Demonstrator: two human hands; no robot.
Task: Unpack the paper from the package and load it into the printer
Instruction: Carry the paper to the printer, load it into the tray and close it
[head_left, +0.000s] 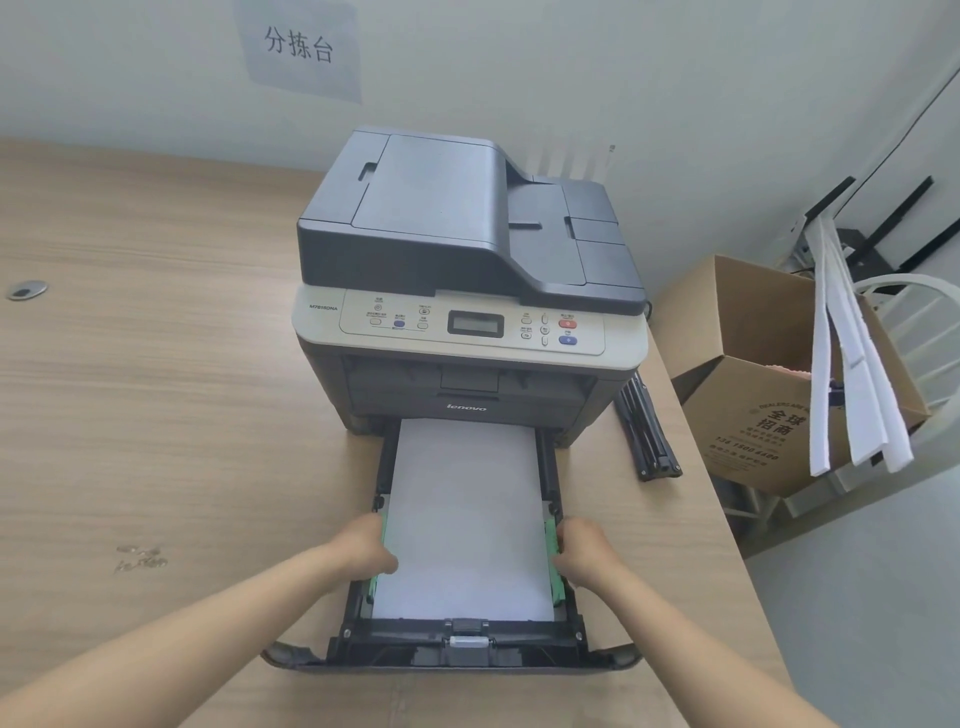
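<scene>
A dark grey and beige printer stands on the wooden table. Its black paper tray is pulled out toward me. A white stack of paper lies flat in the tray. My left hand rests at the tray's left side, fingers closed around the green paper guide at the stack's edge. My right hand does the same on the right green guide. The fingertips are partly hidden behind the guides.
A folded black tripod lies on the table right of the printer. Off the table's right edge stands an open cardboard box with white foam strips leaning in it. A cable grommet sits far left.
</scene>
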